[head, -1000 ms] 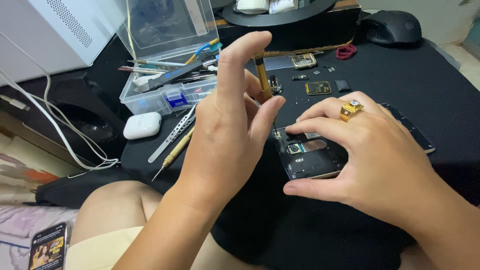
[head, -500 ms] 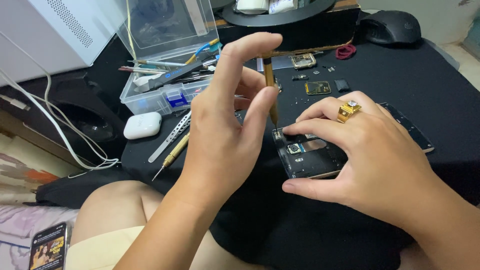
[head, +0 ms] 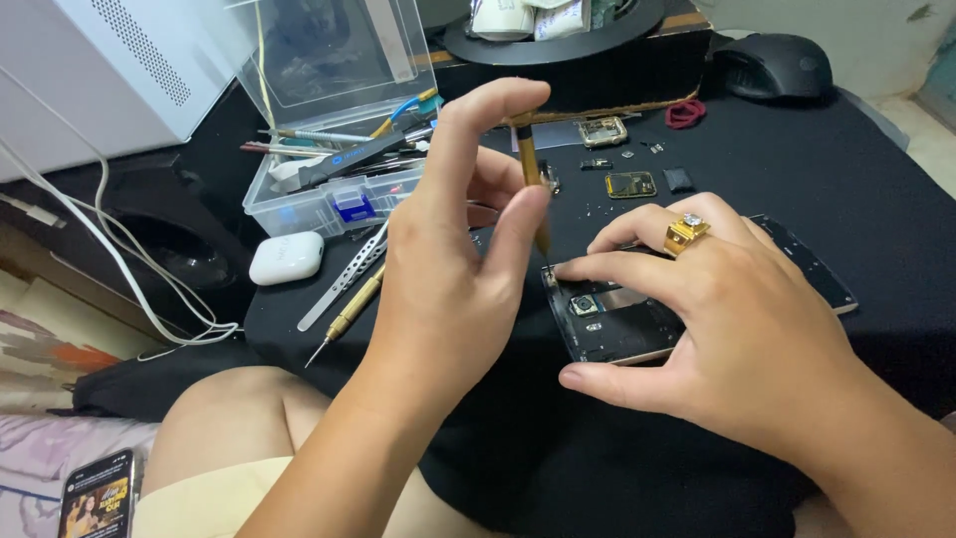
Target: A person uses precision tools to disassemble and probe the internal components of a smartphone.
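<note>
Nearest the camera, the right hand [head: 757, 329] lies flat over an opened phone [head: 637, 319] on the black cloth [head: 797, 169], thumb against its near edge and fingertips pressed on its left end, pinning it down; a gold ring [head: 687, 232] sits on one finger. The phone's long axis runs left to right, slightly angled toward the cloth's far right edge. Just left of it, the left hand [head: 448, 269] pinches a slim screwdriver [head: 531, 184] between thumb and forefinger, held nearly upright, its tip pointing down at the phone's far left corner. Farther left lie tweezers [head: 344, 279], a second brass-handled driver [head: 349, 314] and a white earbud case [head: 286, 257]. Beyond stands a clear tool box [head: 329, 189], with small loose phone parts [head: 630, 184] toward the far edge.
</note>
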